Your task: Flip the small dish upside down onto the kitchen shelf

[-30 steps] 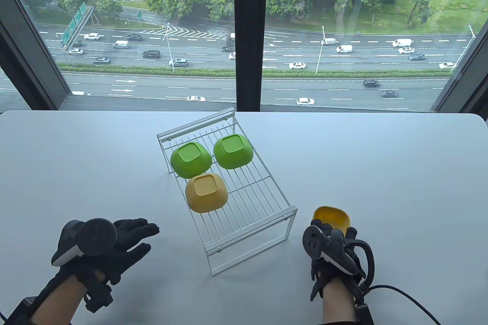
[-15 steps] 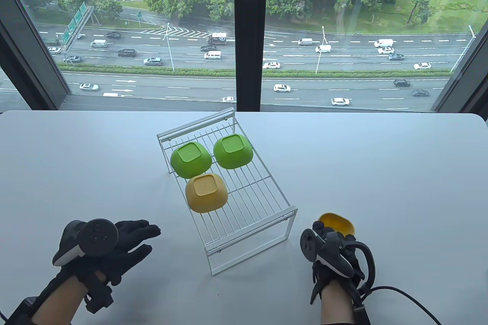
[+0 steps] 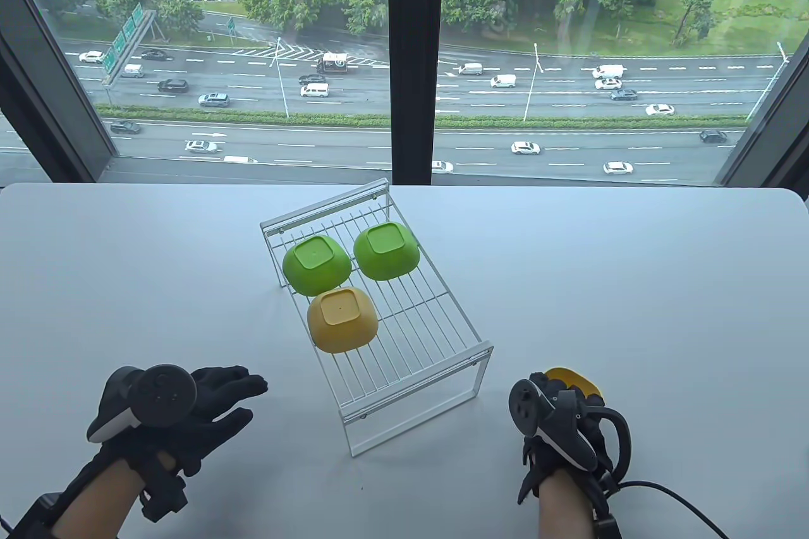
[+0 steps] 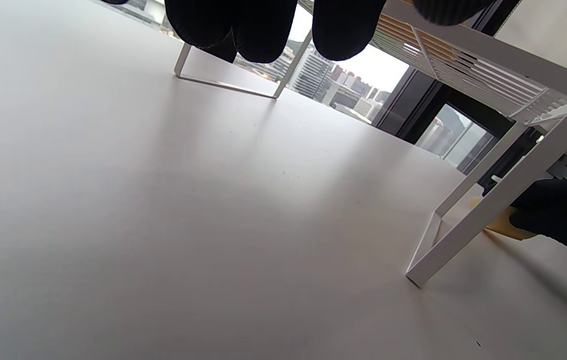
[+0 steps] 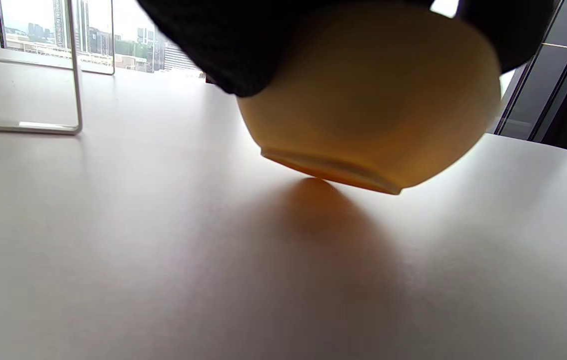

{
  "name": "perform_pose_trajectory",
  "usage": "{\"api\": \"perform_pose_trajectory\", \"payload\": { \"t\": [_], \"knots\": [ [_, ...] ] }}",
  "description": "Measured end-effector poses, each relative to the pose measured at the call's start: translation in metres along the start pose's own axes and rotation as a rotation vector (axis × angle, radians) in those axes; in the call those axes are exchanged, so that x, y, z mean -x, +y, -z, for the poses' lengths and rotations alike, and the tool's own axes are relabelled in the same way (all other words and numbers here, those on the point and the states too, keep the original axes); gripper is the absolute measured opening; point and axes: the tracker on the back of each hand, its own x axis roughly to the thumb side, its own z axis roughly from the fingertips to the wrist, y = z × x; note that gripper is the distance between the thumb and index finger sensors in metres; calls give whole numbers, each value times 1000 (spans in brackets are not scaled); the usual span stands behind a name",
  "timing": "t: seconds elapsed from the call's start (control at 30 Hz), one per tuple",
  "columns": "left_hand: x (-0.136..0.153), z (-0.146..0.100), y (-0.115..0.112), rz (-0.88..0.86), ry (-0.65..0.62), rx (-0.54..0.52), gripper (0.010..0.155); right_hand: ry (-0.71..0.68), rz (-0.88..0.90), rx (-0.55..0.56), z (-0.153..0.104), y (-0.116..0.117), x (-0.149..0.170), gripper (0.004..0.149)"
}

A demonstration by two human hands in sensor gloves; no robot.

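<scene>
Your right hand [image 3: 565,422] covers most of the dish [image 3: 578,380] from above; only a yellow rim sliver shows. The wrist view shows it gripped, tilted, foot just off the table [image 3: 632,286], right of the shelf [image 3: 414,337]. Your left hand [image 3: 183,403] lies loose, holding nothing.
</scene>
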Motion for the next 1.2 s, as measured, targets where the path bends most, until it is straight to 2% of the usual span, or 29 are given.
{"api": "perform_pose_trajectory", "payload": {
  "t": [0.8,1.2],
  "knots": [
    [0,-2,2,4,3,-14,66,-6,83,136,-7,-10,3,54],
    [0,-3,3,8,7,-17,66,-37,151,235,-13,-24,1,52]
  ]
}}
